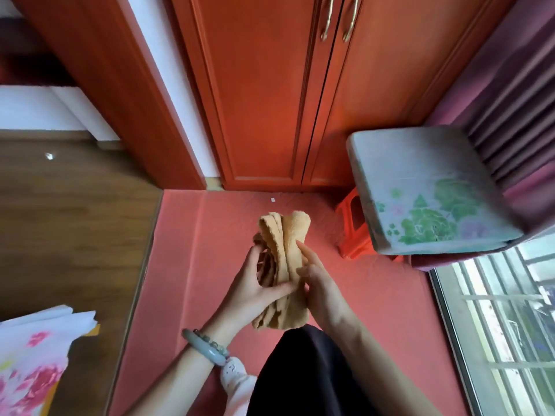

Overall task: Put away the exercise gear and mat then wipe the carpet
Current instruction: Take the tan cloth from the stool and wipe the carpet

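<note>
Open carpet mid-scene, blocked far and right

The red carpet [195, 250] lies open to the left, right and far side of the left hand [258, 292] and right hand [319, 285], which grip a folded tan cloth [283, 235] above its middle. Closed wardrobe doors [270, 100] wall off the far edge. At the far right an orange stool [354, 235] stands on the carpet with a floral cushion [420, 190] on top, wider than the stool. A curtain [510, 115] and a window [495, 325] close off that side. To the left the carpet meets a wooden floor [75, 220], and floral fabric [36, 361] juts in at the near left. A dark-clothed leg [306, 376] fills the near middle.
</note>
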The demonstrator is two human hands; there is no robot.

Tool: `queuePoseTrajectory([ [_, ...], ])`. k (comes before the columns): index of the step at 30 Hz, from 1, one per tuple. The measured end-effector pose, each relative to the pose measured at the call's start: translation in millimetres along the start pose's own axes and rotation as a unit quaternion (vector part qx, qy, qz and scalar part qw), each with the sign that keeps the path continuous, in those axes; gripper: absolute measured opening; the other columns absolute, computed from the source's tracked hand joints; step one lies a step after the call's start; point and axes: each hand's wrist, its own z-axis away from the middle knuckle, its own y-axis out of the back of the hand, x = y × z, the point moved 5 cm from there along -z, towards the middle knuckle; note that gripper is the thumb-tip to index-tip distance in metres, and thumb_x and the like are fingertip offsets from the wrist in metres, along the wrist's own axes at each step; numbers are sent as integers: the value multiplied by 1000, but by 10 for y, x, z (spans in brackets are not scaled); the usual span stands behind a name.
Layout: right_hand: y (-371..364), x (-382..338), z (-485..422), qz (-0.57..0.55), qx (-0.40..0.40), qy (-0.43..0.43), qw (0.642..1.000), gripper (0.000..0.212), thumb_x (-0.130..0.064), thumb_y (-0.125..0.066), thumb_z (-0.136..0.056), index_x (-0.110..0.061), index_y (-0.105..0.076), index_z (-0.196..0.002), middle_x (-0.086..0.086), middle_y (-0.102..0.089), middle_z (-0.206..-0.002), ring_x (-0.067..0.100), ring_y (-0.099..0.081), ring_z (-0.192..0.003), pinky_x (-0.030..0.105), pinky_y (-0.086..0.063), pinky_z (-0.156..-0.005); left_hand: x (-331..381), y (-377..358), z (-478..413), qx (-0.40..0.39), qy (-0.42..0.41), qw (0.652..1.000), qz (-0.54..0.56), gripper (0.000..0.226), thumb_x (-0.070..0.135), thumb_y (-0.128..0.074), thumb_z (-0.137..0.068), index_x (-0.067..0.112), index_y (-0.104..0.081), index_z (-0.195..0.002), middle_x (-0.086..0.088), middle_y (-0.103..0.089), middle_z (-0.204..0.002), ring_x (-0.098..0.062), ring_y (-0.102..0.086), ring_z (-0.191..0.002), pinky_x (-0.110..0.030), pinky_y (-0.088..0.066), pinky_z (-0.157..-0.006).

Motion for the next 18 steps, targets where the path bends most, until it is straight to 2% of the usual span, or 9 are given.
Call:
queuePoseTrajectory([
  [2, -177, -132, 8, -14, 20, 19, 1000, 53, -46, -58, -72, -43, -52, -125, -6, -62, -124, 11, -55, -117, 34, -39, -102, 102, 192, 8, -3, -13, 1000, -6, 67, 29, -79, -73, 32, -43, -128, 17, -60, -118, 8, -54, -108, -8, -41, -87],
  [4, -303, -227, 9, -18, 58, 36, 998, 44, -42, -63, -79, -40, -55, -122, -4, -63, -118, 9, -59, -110, 27, -44, -93, 173, 374, -4, -6, -25, 1000, -11, 57, 18, -72, -81, 30, -45, -129, 12, -61, -120, 4, -55, -109, -9, -41, -89],
  [6, -415, -293, 6, -3, 96, 54, 994, 47, -39, -67, -74, -35, -57, -120, 1, -63, -112, 14, -62, -103, 24, -48, -84, 227, 546, -16, -4, -32, 999, -9, 50, 7, -63, -86, 28, -48, -128, 11, -60, -122, 2, -55, -112, -14, -41, -96],
  [8, -497, -370, 0, 20, 136, 60, 989, 45, -32, -66, -69, -30, -60, -113, 3, -65, -106, 16, -63, -97, 27, -51, -80, 272, 708, -33, 0, -37, 999, -12, 46, -1, -56, -87, 30, -53, -121, 11, -63, -118, -1, -57, -111, -21, -42, -98],
  [10, -493, -452, 5, 20, 177, 62, 982, 32, -26, -59, -67, -19, -64, -98, 1, -66, -89, 15, -62, -80, 29, -51, -71, 318, 886, -49, 17, -27, 999, -7, 40, -4, -51, -87, 29, -59, -108, 9, -69, -102, -7, -63, -99, -24, -48, -89],
  [11, -473, -498, 23, 8, 197, 63, 978, 22, -24, -56, -67, -13, -60, -85, 0, -60, -77, 15, -56, -68, 30, -48, -62, 348, 994, -57, 32, -18, 999, 8, 36, -5, -49, -87, 26, -61, -102, 9, -71, -92, -9, -65, -91, -21, -50, -80],
  [13, -433, -555, 52, -33, 212, 65, 975, 7, -20, -52, -70, -14, -47, -69, 0, -41, -62, 13, -39, -54, 25, -33, -47, 403, 1189, -77, 56, 3, 997, 51, 30, -6, -48, -87, 20, -62, -93, 7, -69, -76, -11, -64, -76, -15, -48, -63],
  [15, -420, -598, 81, -77, 213, 71, 971, 21, -9, -49, -80, -19, -41, -63, -3, -32, -57, 10, -30, -48, 24, -23, -43, 457, 1293, -118, 50, 22, 995, 83, 30, -6, -49, -86, 18, -64, -97, 3, -71, -80, -11, -67, -77, -16, -49, -61],
  [18, -410, -658, 51, -120, 207, 69, 968, 31, -2, -45, -84, -20, -42, -58, -1, -31, -58, 12, -30, -52, 27, -22, -50, 528, 1302, -227, 21, 40, 993, 109, 34, -5, -50, -85, 19, -66, -103, -5, -72, -92, -16, -68, -86, -29, -53, -73],
])
